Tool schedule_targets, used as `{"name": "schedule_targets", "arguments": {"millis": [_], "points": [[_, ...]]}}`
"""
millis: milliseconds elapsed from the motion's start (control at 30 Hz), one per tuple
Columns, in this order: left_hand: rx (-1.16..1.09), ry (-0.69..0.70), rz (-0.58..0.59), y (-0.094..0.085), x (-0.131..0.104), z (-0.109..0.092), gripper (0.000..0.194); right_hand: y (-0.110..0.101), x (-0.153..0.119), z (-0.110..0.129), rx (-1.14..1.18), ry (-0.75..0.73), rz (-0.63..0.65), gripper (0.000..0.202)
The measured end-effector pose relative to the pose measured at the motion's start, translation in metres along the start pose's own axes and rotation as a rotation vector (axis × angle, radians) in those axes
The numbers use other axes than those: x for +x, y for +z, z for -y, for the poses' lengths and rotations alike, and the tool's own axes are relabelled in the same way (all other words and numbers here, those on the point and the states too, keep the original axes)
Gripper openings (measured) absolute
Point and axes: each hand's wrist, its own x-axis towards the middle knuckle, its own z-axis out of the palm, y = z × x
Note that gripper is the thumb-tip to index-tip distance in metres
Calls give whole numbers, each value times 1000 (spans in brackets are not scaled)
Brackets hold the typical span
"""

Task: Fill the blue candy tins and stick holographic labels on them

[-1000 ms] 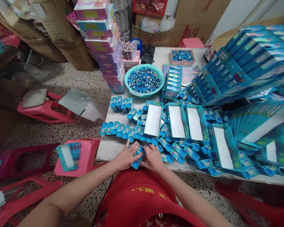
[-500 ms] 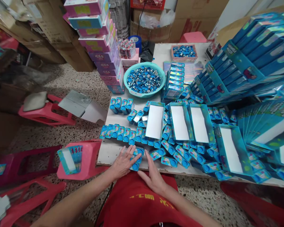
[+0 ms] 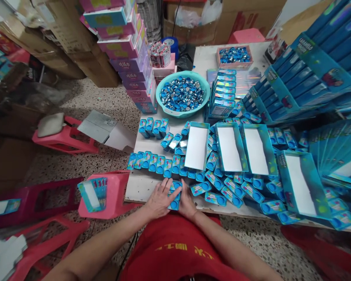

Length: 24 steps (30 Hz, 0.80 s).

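Close to the table's front edge stands a short stack of small blue candy boxes, each with a round blue recess on its top. My left hand lies against their left side, fingers bent over the far end. From the right, my right hand presses on the same boxes, its fingertips partly hidden. Just beyond the hands runs a row of similar boxes. To the right, more boxes lie tilted and loose, and a white-bottomed blue tray rests on some of them.
A turquoise basin holds many blue-and-silver round pieces. Tall pink and purple cartons rise at the left. Filled display trays are stacked high at the right. Pink stools stand on the floor left of the table.
My right hand has closed in from the right and now touches the boxes. My left hand has gripped tighter around them. The whole view has shifted slightly.
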Motion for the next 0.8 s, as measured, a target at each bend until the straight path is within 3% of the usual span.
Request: {"name": "schedule_targets", "arguments": {"millis": [200,433,533,800], "points": [[-16,32,-14,-4,-2,-3,85,-2,-4,-2,-46,-51,-15,96],[-68,239,-57,-1,2,11,81,13,-10,-7,-188,-13,37,91],[-77,267,-77,-1,3,13,80,15,-12,-9,-198,-17,25,90],[-14,178,95,-18,7,4,99,16,-8,-4,-212,-13,-2,92]]}}
